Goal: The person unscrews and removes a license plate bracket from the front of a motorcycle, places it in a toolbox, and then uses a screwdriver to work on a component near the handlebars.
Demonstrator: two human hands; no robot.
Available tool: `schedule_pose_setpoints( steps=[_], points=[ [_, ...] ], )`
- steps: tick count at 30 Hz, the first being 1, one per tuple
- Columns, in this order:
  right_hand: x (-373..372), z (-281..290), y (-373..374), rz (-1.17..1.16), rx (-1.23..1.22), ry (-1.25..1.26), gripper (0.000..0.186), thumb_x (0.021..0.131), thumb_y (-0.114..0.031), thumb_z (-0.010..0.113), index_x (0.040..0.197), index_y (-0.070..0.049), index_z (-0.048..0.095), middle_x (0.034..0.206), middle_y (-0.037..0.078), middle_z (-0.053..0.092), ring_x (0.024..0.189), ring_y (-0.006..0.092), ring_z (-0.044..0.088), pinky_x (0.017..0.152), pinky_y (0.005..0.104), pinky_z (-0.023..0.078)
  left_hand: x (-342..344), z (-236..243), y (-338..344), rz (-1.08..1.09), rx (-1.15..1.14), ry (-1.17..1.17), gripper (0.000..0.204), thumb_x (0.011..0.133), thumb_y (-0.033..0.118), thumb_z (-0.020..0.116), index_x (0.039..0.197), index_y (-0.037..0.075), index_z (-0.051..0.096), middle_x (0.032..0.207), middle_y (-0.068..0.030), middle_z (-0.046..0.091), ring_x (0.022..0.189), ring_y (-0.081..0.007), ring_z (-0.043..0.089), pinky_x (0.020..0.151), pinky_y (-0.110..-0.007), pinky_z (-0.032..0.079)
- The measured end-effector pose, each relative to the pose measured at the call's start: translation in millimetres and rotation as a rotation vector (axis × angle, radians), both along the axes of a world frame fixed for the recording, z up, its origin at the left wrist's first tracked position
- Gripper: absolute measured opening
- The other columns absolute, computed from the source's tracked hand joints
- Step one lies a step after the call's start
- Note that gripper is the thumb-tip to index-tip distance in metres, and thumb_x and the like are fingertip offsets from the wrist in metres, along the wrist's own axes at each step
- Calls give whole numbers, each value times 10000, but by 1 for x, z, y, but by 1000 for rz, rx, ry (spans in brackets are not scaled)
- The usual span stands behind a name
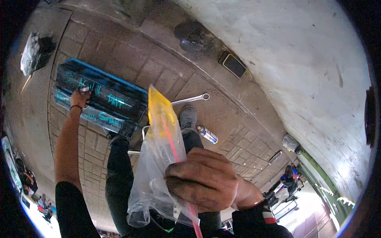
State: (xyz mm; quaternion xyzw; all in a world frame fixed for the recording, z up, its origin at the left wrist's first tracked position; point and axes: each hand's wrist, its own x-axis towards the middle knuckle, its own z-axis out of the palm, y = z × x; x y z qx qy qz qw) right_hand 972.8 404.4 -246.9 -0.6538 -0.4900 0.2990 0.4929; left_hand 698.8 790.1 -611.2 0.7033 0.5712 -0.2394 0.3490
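Head view — right hand (204, 179) grips plastic bag (151, 180); left hand (79, 98) at blue box (119, 93), grip unclear.

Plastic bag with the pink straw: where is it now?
In the head view, the plastic bag is just left of centre, in the right hand, left of the spray can.

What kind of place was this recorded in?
Probably a repair workshop or garage-like work area, though the pictures don't settle which. The signs are a dark, blue-edged box that looks like a toolbox, a metal wrench and what seems a spray can.
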Motion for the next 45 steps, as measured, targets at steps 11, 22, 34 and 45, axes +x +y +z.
schedule_pose_setpoints(
  steps=[11,22,34,45],
  points=[
    [10,-56,15,-315,-238,-438,240,709,-103,692,937,-35,663,949,146,653,741,304,648,666,377,545,-32,57,-38,-430,215,-356,356,747,212,734,995,-3,596,904,-218,651,860,-395,631,689,-419,510],
    [146,-287,41,-1224,-282,-265,314,882,-281,627,847,28,678,749,225,660,729,326,659,645,410,467,-117,120,-52,-146,264,-289,230,803,131,700,948,4,575,839,-111,680,727,-219,631,673,-347,494],
    [221,-379,29,-992,-457,302,333,837,-224,686,1058,3,585,1007,106,592,829,207,597,698,364,560,-240,57,-61,145,70,-258,387,780,133,667,1136,37,548,1009,-189,661,947,-372,631,772,-424,498],
    [180,-318,55,-1541,-562,40,832,749,-404,761,1264,123,377,1218,238,516,1095,324,529,924,436,440,-211,-1,-75,83,40,210,736,893,229,543,1424,-24,99,1113,-282,600,987,-475,574,835,-502,474]
  ],
)
